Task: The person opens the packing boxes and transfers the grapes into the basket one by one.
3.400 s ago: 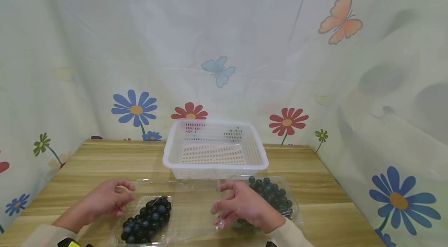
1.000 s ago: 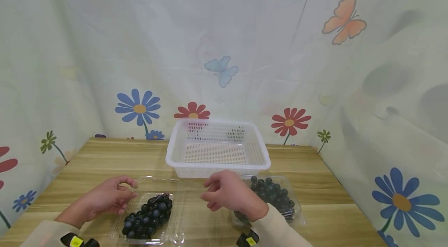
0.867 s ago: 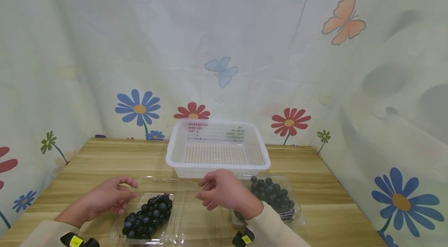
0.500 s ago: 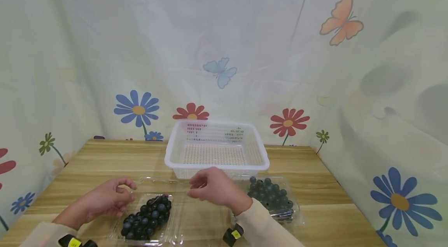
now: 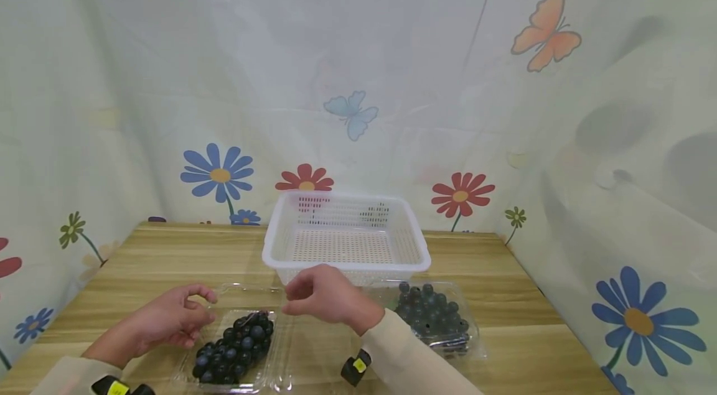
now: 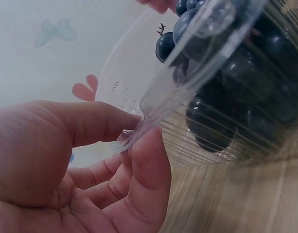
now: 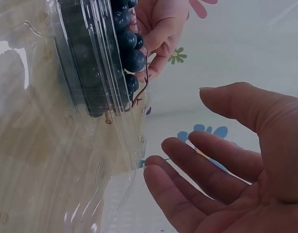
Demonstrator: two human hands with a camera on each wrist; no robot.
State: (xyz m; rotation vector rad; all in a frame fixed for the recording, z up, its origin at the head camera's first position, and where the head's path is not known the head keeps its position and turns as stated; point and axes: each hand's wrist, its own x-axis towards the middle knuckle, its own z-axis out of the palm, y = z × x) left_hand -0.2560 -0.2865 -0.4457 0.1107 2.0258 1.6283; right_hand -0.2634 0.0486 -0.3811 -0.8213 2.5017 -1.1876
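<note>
Your left hand (image 5: pixel 173 320), at lower left of the head view, pinches the thin lip of a clear rectangular plastic container (image 5: pixel 244 300) between thumb and forefinger, as the left-wrist view confirms. This container rests on the light-brown wood-grain tabletop (image 5: pixel 190 252), lower left of centre, and holds a bunch of round blue-black grapes (image 5: pixel 232 348). A thin reddish-brown stem (image 7: pixel 147 73) projects from the bunch in the upper part of the right-wrist view.

Your right hand (image 5: pixel 327 295), at lower centre, is above and to the right of the bunch; its fingers are loosely bent and slightly parted, grasping nothing. In the right-wrist view their tips lie just beside the clear plastic edge; you cannot tell whether they touch it.

At lower right sits a second clear plastic container (image 5: pixel 475 339), with more dark round grapes (image 5: pixel 428 311) seen through its plastic. A white rectangular perforated plastic basket (image 5: pixel 344 266) stands at centre, beyond your right hand. Behind it hangs a pale curtain (image 5: pixel 426 59) printed with flowers and butterflies.
</note>
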